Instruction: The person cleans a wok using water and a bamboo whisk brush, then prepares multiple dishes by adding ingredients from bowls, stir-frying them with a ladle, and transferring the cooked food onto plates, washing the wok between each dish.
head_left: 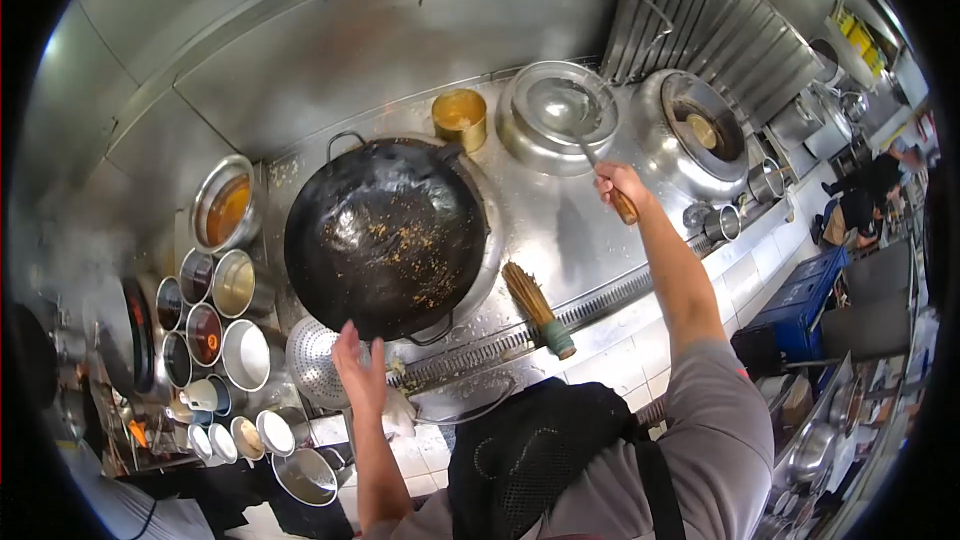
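Note:
My right hand is closed around the wooden-ended handle of a ladle. Its far end dips into a round metal pot of water, where the bowl is hard to make out. My left hand has its fingers spread and holds nothing; it is just below the near rim of a large black wok. Small brown bits are scattered over the wok's inner surface. A perforated strainer lies left of that hand, and a white cloth is close to my left wrist.
A bamboo brush lies on the steel counter. Behind the wok stands a yellowish tin. Several seasoning containers and a bowl of orange liquid are at left. Another burner sits right; people are farther off.

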Motion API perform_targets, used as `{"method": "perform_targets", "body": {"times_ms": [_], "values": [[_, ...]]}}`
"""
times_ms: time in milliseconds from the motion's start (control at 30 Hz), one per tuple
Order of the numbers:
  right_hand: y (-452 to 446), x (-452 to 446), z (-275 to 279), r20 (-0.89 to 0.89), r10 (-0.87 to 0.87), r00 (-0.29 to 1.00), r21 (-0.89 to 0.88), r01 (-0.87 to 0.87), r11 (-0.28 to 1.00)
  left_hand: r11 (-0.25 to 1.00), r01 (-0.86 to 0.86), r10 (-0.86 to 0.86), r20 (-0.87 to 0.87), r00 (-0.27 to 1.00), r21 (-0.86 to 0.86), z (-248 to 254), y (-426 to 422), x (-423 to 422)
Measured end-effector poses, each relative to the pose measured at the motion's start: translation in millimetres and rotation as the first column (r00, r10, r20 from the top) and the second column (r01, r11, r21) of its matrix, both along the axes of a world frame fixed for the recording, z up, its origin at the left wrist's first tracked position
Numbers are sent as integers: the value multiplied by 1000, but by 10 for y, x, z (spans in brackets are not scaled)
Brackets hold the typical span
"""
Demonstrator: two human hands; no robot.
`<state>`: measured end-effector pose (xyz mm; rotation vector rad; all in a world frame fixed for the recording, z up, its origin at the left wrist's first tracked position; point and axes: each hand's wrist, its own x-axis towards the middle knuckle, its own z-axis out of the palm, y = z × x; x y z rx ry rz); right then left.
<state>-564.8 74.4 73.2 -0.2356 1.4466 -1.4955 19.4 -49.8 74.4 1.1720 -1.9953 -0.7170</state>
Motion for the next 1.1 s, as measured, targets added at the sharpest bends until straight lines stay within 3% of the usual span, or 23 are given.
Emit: {"method": "perform_targets", "body": {"times_ms": [133,167,233,300,467,500,533,600,633,667,700,733,767,800,833,867,900,933,967,1000,1033,1067,1100], "values": [[395,510,453,152,-52,987,-181,79,980,997,81,-74,-243,967,20,325,-452,-847],[478,577,510,223,-80,971,-193,125,973,992,112,-125,-258,958,-64,240,-623,-1061],[659,786,824,194,-61,979,-129,87,988,986,161,-139,-381,914,28,231,-769,-1608],[770,904,1131,147,-38,988,-78,50,996,986,169,-166,-172,971,3,154,-968,-2122],[1027,1199,1445,69,177,982,-9,-177,984,918,73,-53,-62,997,389,-140,-1084,-3173],[1027,1254,1456,55,246,968,-26,-245,969,859,107,-36,-150,988,501,-19,-1013,-3288],[1036,1296,1455,44,312,949,-42,-310,950,832,92,-94,-25,995,547,66,-1073,-3303],[1036,1195,1196,0,334,943,-52,-333,941,919,46,-76,62,995,391,90,-1098,-3191],[1035,1112,1037,-344,371,863,65,-372,926,950,108,-180,228,957,294,-179,-1368,-3039],[1012,1022,856,-632,403,662,194,-369,909,961,83,-194,429,882,265,-33,-1320,-2844],[986,850,591,-626,390,675,187,-355,916,958,240,-285,415,864,159,-46,-1292,-2518],[948,605,313,-854,363,372,306,-206,930,967,217,-253,430,867,132,-82,-1244,-2278],[882,416,191,-934,356,5,356,-15,934,975,195,-220,444,869,102,-104,-1244,-2000],[780,256,240,-887,459,48,460,45,887,972,235,-207,484,850,4,-622,-1604,-1599],[675,56,315,-829,550,102,559,104,823,937,87,-250,477,843,338,-241,-1447,-1482],[548,-131,268,-822,552,141,567,111,816,940,171,-257,282,924,293,-408,-1488,-1227],[449,-325,128,-812,551,190,578,139,804,944,52,-206,458,865,326,-27,-1272,-1184],[342,-474,-71,-846,438,304,494,137,859,944,117,-213,303,929,308,-442,-1510,-894],[117,-814,-514,-827,479,294,514,49,856,895,94,-248,310,918,436,118,-1127,-1049],[-141,-1308,-1530,-937,343,-62,339,70,938,865,109,-221,177,959,489,-384,-1484,-758],[17,-884,-476,-650,193,735,226,-56,973,758,90,-210,111,971,646,66,-1149,-951],[39,-760,-293,-345,11,939,64,12,998,708,170,-240,7,971,686,-136,-1320,-815],[213,-547,99,-88,-32,996,-35,29,999,713,149,-189,-16,982,685,-158,-1262,-908]]}}
